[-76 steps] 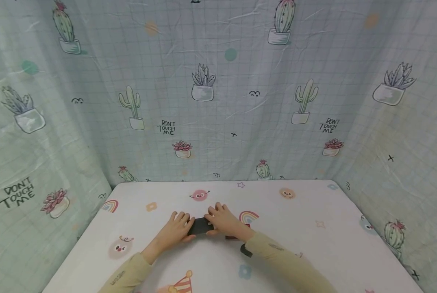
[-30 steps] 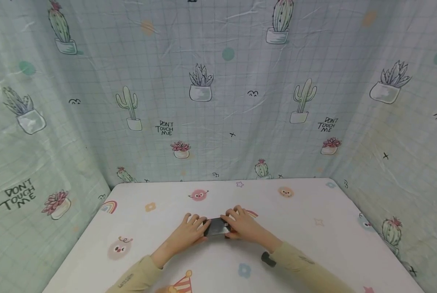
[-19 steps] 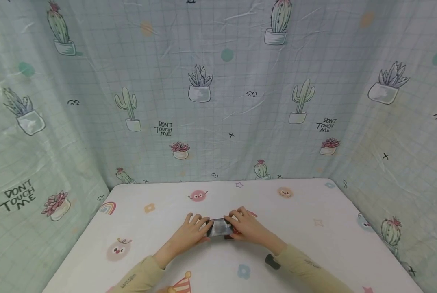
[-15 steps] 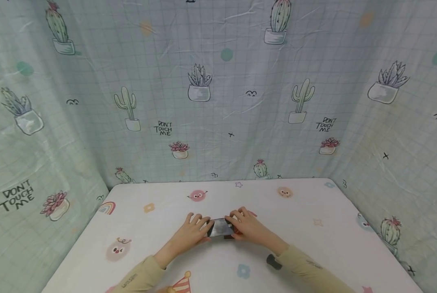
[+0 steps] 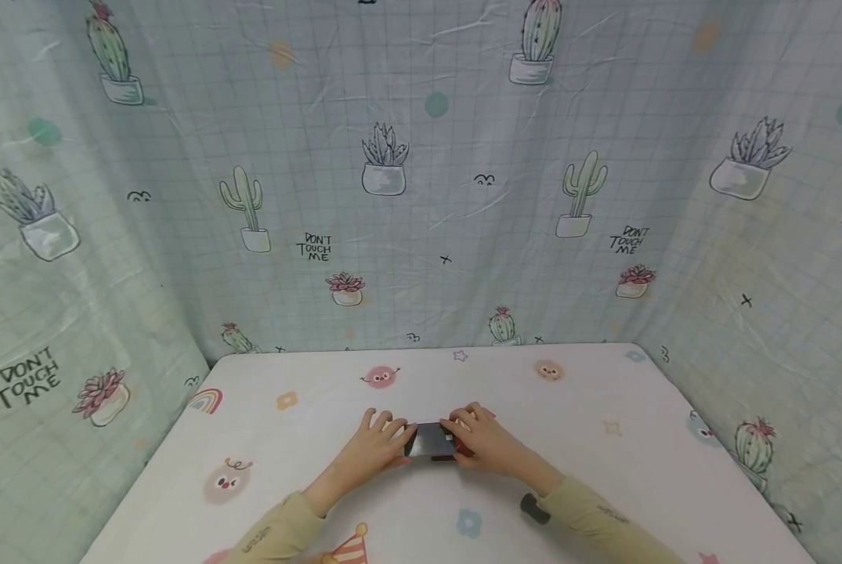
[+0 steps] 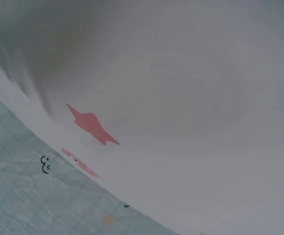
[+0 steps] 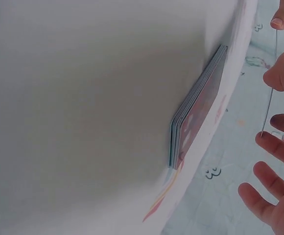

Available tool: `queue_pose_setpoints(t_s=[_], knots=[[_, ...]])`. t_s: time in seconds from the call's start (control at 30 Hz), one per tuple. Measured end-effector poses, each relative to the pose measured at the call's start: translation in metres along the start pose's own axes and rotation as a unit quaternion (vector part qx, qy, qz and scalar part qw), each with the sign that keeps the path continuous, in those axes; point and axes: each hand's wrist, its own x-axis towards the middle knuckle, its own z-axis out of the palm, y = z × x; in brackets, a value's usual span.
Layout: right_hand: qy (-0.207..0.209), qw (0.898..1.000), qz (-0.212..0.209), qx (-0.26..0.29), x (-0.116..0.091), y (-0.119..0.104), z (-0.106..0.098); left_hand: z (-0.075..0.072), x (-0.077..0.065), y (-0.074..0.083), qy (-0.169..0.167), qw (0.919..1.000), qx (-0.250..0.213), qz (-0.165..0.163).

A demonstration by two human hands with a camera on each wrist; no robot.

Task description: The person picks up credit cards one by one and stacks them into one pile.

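A thin, dark, shiny rectangular card (image 5: pixel 428 440) spans the space between both hands near the middle of the table. My left hand (image 5: pixel 364 454) pinches its left end and my right hand (image 5: pixel 491 446) pinches the right end. In the right wrist view the card (image 7: pixel 268 105) shows edge-on as a thin line between fingers, raised off the table. A stack of reddish-topped cards (image 7: pixel 198 110) lies flat there, and in the head view its edge (image 5: pixel 443 458) peeks out below the card and right hand. The left wrist view shows no part of the hands clearly.
The white table (image 5: pixel 576 439) is printed with rainbows, stars and faces. Pale grid curtains (image 5: pixel 421 235) with cactus prints surround its back and sides. A small dark piece (image 5: pixel 535 509) sits against the right sleeve (image 5: pixel 604 517).
Both hands have shifted to the right with the card, so it now partly covers the stack in the head view. The dark piece at the right sleeve has moved along with that arm.
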Motion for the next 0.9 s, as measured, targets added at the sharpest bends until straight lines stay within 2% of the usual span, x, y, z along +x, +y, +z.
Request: queue_pose_setpoints(t_s=[0.27,0.63,0.9], knots=[[-0.049,0.998,0.035,0.033,-0.007,0.002,-0.005,0.001,0.006,0.005,-0.009,0.9999,-0.009,0.001],[-0.025,0.999,0.021,0.021,-0.015,0.011,0.0,0.006,0.014,0.009,-0.024,0.9996,-0.011,0.011],[-0.038,0.999,0.028,0.004,-0.02,0.016,0.004,0.011,0.02,0.011,-0.041,0.9988,-0.018,0.017]])
